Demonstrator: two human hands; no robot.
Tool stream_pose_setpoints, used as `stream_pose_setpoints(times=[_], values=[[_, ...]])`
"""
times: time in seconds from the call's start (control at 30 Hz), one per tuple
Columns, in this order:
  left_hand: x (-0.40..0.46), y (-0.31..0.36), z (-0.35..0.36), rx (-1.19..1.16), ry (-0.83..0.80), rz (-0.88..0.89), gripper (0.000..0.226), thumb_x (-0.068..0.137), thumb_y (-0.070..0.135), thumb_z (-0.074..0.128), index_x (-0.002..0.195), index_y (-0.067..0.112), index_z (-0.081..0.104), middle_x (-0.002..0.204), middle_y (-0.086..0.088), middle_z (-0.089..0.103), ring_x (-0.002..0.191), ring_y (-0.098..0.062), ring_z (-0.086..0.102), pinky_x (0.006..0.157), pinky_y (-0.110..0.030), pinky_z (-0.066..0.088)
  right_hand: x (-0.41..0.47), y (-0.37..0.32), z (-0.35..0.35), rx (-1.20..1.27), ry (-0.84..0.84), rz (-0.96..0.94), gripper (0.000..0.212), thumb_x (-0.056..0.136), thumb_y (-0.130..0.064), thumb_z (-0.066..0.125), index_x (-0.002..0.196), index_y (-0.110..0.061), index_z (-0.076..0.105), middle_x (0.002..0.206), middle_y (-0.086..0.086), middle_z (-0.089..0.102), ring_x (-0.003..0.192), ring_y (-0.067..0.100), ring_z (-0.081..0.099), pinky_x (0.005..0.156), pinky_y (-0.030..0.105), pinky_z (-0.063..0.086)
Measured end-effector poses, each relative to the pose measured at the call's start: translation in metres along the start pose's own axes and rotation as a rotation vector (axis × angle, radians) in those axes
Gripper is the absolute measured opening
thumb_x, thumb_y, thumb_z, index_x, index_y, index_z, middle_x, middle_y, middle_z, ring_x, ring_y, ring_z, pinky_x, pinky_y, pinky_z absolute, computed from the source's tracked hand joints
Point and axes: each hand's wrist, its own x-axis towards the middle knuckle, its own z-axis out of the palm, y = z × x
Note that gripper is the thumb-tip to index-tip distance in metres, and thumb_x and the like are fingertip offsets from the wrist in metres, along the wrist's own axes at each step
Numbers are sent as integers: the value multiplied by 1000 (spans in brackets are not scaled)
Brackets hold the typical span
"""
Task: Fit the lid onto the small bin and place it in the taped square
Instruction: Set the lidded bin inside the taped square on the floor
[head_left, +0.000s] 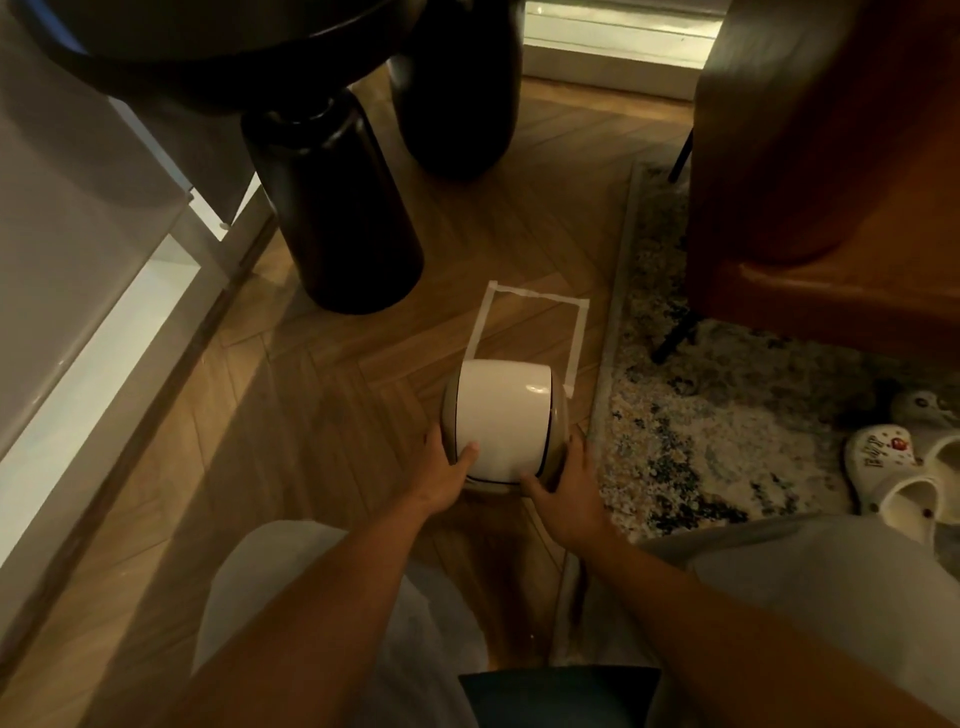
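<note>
both hands clamp the small bin from either side: the left hand with its thumb laid on the white lid, the right hand wrapped round the beige rim, fingers spread only as wide as the small bin itself. the lid looks seated already. the bin sits at the near edge of the taped square on the wooden floor, overlapping its near side. to finish well, probably push it straight forward, keeping it level, until it stands inside all four tape lines, clear of the rug beside them.
</note>
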Motion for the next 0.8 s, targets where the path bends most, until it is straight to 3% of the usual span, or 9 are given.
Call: stream_pose_setpoints(times=[0.2, 0.33, 0.43, 0.57, 0.67, 0.73, 0.8], values=[[5, -3, 8, -150, 77, -43, 107, 76, 85, 48, 159, 32, 8, 163, -4, 27, 146, -28, 33, 115, -48, 33, 16, 0, 4, -2, 43, -101, 121, 72, -57, 85, 162, -16, 15, 164, 9, 23, 150, 25, 29, 118, 37, 34], [9, -11, 19, -195, 67, 10, 115, 65, 89, 60, 157, 35, 16, 155, 1, 38, 136, -21, 46, 109, -46, 45, 27, 13, 13, 85, 0, -178, 141, 60, -52, 95, 162, -10, 7, 160, 8, 34, 147, 26, 37, 113, 55, 42], [18, -16, 23, -252, 73, 18, 109, 70, 91, 50, 157, 34, 17, 153, 3, 41, 134, -18, 47, 108, -39, 44, 33, 25, 20, 131, -1, -201, 147, 57, -41, 101, 162, -7, 5, 162, 7, 31, 149, 22, 36, 116, 52, 41], [30, -15, 29, -299, 170, 42, 95, 78, 90, 33, 155, 35, 25, 148, 11, 45, 127, -8, 48, 98, -21, 40, 43, 36, 29, 129, -15, -166, 150, 56, -53, 97, 163, -15, -1, 166, -1, 20, 150, 12, 26, 121, 42, 33], [37, -11, 32, -314, 238, 81, 91, 80, 86, 40, 154, 33, 30, 136, 22, 47, 117, 5, 50, 88, -9, 39, 54, 41, 33, 153, -17, -188, 147, 57, -53, 96, 163, -21, -1, 165, -8, 18, 151, 12, 25, 121, 44, 33], [43, -10, 32, -334, 260, 97, 89, 80, 83, 49, 152, 31, 36, 128, 26, 53, 109, 17, 53, 83, -4, 42, 62, 43, 34, 199, -33, -175, 147, 56, -48, 99, 163, -20, 2, 165, 0, 26, 151, 16, 33, 120, 49, 38], [50, -5, 30, -350, 269, 105, 89, 78, 82, 54, 150, 31, 39, 127, 22, 56, 108, 18, 54, 80, -2, 44, 68, 41, 34, 247, -46, -155, 146, 56, -46, 99, 163, -21, 3, 162, 1, 33, 149, 16, 38, 117, 51, 42]])
